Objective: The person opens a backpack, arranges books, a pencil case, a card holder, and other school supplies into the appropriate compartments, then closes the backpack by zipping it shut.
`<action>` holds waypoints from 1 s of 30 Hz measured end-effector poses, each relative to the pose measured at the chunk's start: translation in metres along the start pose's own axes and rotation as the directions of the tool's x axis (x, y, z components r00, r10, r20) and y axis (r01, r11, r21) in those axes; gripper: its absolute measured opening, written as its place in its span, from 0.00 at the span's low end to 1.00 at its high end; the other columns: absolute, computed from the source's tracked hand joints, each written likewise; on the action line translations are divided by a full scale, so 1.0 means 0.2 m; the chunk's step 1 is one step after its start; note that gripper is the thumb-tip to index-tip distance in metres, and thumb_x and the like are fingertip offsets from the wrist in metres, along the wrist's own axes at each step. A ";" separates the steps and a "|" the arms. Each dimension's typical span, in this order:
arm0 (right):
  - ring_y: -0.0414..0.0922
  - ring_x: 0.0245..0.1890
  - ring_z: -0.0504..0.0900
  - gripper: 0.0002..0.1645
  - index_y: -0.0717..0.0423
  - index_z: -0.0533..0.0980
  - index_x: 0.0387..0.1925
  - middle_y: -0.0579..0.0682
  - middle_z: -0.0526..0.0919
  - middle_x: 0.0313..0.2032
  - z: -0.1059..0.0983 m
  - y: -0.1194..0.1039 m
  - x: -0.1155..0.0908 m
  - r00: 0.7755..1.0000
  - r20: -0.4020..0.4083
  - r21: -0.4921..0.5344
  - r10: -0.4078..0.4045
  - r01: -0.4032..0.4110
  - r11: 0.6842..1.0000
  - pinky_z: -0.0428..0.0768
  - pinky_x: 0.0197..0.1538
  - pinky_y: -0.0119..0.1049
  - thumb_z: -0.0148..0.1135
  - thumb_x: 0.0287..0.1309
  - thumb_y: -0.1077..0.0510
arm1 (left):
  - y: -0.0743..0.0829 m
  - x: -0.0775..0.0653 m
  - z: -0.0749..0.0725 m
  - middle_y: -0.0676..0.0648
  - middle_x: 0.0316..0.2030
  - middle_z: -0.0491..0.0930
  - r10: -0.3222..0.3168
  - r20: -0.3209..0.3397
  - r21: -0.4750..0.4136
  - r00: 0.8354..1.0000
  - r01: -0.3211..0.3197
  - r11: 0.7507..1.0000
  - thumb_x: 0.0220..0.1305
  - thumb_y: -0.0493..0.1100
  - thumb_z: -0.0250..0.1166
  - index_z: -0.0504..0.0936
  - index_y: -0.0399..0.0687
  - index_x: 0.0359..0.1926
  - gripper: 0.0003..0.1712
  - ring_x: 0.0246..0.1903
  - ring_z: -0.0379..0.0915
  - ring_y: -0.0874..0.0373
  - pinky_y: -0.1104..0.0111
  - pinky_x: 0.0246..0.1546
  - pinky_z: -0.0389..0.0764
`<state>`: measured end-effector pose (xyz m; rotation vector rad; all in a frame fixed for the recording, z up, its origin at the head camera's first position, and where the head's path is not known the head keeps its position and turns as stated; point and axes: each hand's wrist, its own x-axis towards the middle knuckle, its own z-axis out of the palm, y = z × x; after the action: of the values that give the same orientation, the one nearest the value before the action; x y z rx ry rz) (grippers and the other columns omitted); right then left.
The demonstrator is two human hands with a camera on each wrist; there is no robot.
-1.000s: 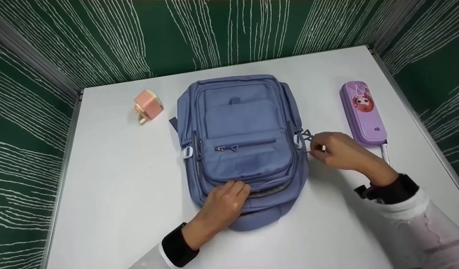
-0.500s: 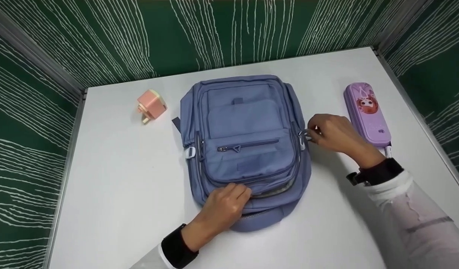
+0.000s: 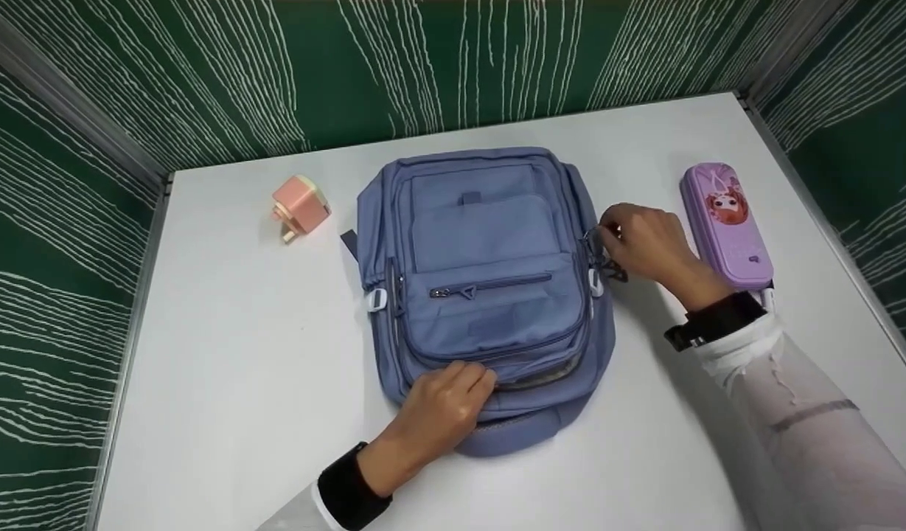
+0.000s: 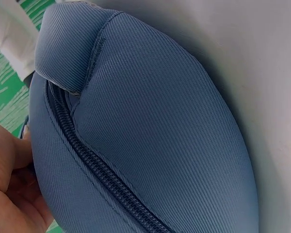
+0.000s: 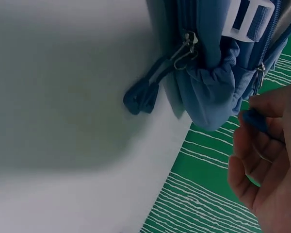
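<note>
Blue ribbed-fabric backpack (image 3: 489, 228), rounded rect., lying on smooth white table (image 3: 239, 383). R hand (image 3: 646, 242) pinching small dk-blue zip pull (image 5: 253, 120) at its right edge; L hand (image 3: 441, 405) gripping its near-side fabric.

1. A blue twill bag (image 4: 160, 121) fills the middle, its rounded panel bulging toward the right.
2. A dark zipper (image 4: 114, 184), teeth showing, slants across it from far left to near.
3. A thick fabric fold (image 4: 70, 43) overhangs the zipper's far end.
4. The left hand (image 4: 12, 182), at the near left, grips the bag's edge, fingers partly hidden behind.
5. Beyond, at far left, show a white sleeve (image 4: 12, 36) and a white-streaked green surface (image 4: 5, 82).
6. A pale tabletop (image 4: 276, 87) lies right.
</note>
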<state>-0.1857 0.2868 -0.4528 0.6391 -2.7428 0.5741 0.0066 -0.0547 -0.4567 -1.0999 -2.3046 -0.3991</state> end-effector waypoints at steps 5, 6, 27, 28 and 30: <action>0.57 0.28 0.83 0.05 0.60 0.85 0.36 0.54 0.86 0.31 -0.01 -0.01 -0.04 1.000 0.017 0.027 0.027 -0.027 0.999 0.76 0.29 0.57 0.68 0.65 0.61 | 0.00 0.00 0.00 0.47 0.34 0.81 -0.010 0.027 -0.006 1.000 0.010 1.000 0.63 0.26 0.60 0.85 0.39 0.41 0.11 0.29 0.79 0.58 0.71 0.24 0.82; 0.56 0.27 0.83 0.05 0.60 0.85 0.37 0.54 0.86 0.31 -0.01 -0.01 -0.04 0.999 0.017 0.031 0.031 -0.031 0.999 0.75 0.29 0.57 0.68 0.65 0.60 | 0.00 0.00 0.00 0.47 0.34 0.81 -0.014 0.028 -0.011 1.000 0.014 1.000 0.61 0.26 0.60 0.85 0.39 0.41 0.12 0.29 0.79 0.57 0.71 0.23 0.82; 0.79 0.43 0.70 0.50 0.82 0.60 0.65 0.82 0.69 0.46 -0.23 0.36 -0.38 0.874 0.077 -0.166 0.480 -0.464 0.870 0.70 0.43 0.77 0.68 0.64 0.43 | -0.06 0.19 -0.11 0.45 0.35 0.82 -0.060 -0.165 -0.030 0.985 0.056 0.998 0.57 0.22 0.64 0.86 0.37 0.41 0.13 0.32 0.84 0.54 0.70 0.24 0.83; 0.78 0.42 0.70 0.52 0.83 0.58 0.66 0.81 0.68 0.44 -0.23 0.37 -0.38 0.851 0.109 -0.168 0.513 -0.493 0.854 0.69 0.43 0.76 0.67 0.65 0.42 | -0.07 0.21 -0.12 0.45 0.35 0.83 -0.062 -0.172 -0.030 0.983 0.058 0.998 0.57 0.22 0.64 0.86 0.37 0.41 0.14 0.32 0.84 0.54 0.69 0.24 0.84; 0.76 0.43 0.68 0.56 0.83 0.54 0.68 0.80 0.67 0.44 -0.24 0.39 -0.39 0.805 0.172 -0.176 0.568 -0.542 0.822 0.69 0.46 0.74 0.65 0.66 0.39 | -0.08 0.24 -0.14 0.44 0.35 0.83 -0.070 -0.183 -0.039 0.981 0.064 0.997 0.55 0.21 0.64 0.86 0.37 0.41 0.15 0.32 0.84 0.53 0.69 0.25 0.84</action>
<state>-0.1460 0.4004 -0.4615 -0.1729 -3.1459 0.4673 -0.0202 -0.0476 -0.4057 -0.9599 -2.1824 -0.5433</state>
